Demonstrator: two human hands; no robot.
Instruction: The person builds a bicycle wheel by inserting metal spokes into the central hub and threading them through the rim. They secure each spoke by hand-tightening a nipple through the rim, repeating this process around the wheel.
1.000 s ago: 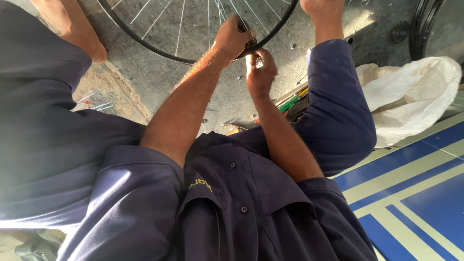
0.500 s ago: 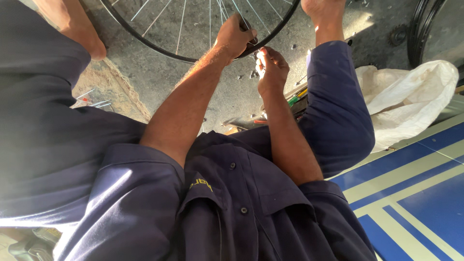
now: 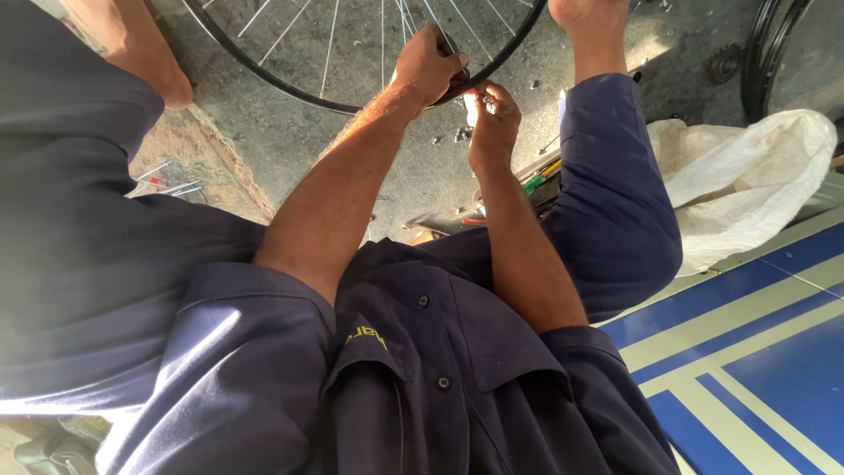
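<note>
- The left hand is clenched over the black rim of a bicycle wheel, gripping it at about 12 o'clock in the view, where the rim curves lowest toward the person.
- The right hand sits just beside it, toward 1 o'clock, fingers pinched on something small and pale at the rim; it is too small to tell what it is.
- The wheel spans the top edge from 11 to 1 o'clock, thin spokes fanning upward, braced between bare feet on a gritty concrete floor.
- Small loose bits of hardware lie scattered on the floor under the hands, near 12 o'clock.
- A white sack lies at 2 o'clock; a second dark wheel leans at the upper right.
- Risks, as I judge them: the pinched piece could slip from the fingertips and vanish among the floor grit; the rim could roll if the left grip loosens; a finger could catch between spoke and rim.
</note>
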